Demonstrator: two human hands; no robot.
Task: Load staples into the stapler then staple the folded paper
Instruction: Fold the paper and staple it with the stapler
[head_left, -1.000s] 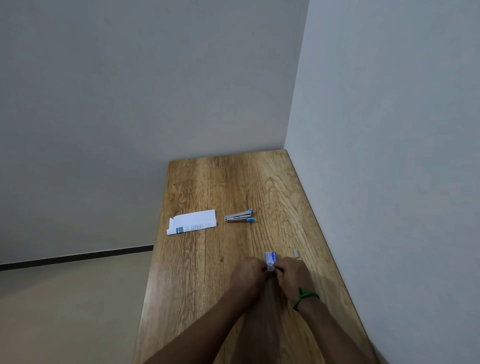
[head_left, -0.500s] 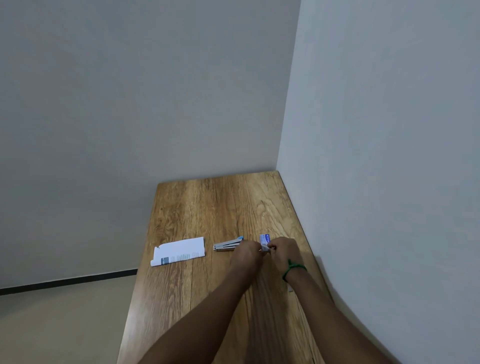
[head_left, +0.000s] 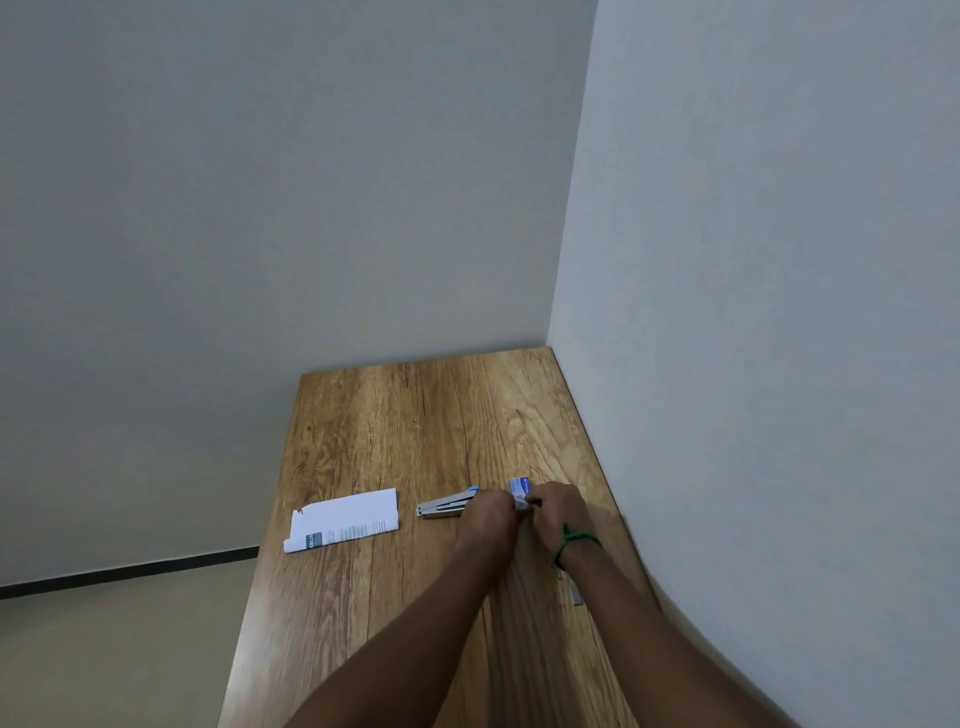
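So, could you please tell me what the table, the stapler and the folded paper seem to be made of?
Table: wood or a wood-look laminate, matt, judging by the brown grain lines and knots; which one is unclear.
Stapler: mostly grey metal by its dull sheen, with a blue part, probably plastic.
Folded paper: thin white printed paper, with a visible fold and small text.

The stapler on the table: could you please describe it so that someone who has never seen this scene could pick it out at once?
Start at the wooden table set in the corner of the room. Just right of the folded paper lies the stapler, its right end hidden behind the left hand. It is the only slim grey metal thing there, with a blue tip; the paper is white and flat, the small box in the hands blue and white.
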